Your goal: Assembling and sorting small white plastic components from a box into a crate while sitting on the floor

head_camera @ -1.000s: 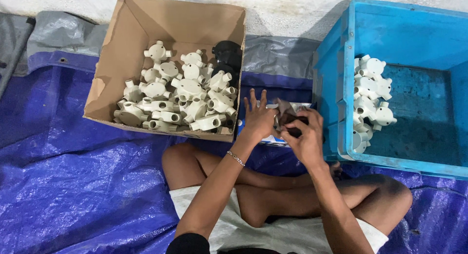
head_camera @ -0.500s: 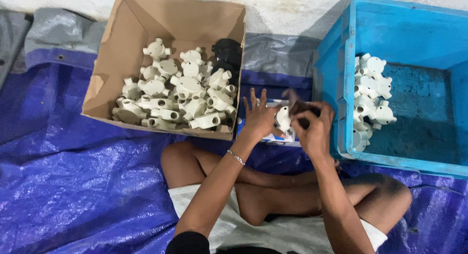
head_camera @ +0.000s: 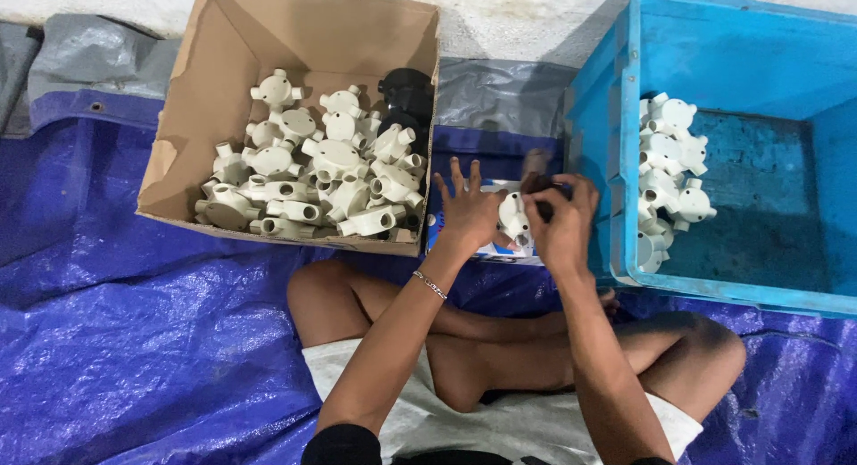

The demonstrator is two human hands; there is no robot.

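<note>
Left hand [head_camera: 466, 211] spread flat, fingers wide, palm pressed against the side of a cream fitting [head_camera: 512, 213]. Right hand [head_camera: 561, 222] curled over the same fitting from the other side, fingers bent narrow around a dark tool [head_camera: 534, 166] whose rounded end pokes up past the knuckles; grip on the tool partly hidden, so hard to tell how tightly closed. Fitting pinned between both hands, just above a small blue-and-white packet [head_camera: 486, 247] lying on the tarp, in the gap between two containers. Thin bracelet [head_camera: 429, 285] on the left wrist. Directly left of the hands, an open cardboard box [head_camera: 183, 153] heaped with more cream fittings [head_camera: 312, 175], round bodies with short pipe stubs, plus a few black fittings [head_camera: 406, 95] in the far right corner. Directly right of the hands, a blue crate [head_camera: 607, 117], its near wall almost touching the right knuckles, holding a smaller cluster of cream pieces [head_camera: 668, 175] piled against its left side, rest of its floor bare. Underneath, crossed bare legs [head_camera: 500, 340] in pale shorts, seated on a crinkled blue tarp [head_camera: 134, 340]. Beyond the box and crate, a fold of grey sheet [head_camera: 509, 86] and a pale wall [head_camera: 500, 19].
</note>
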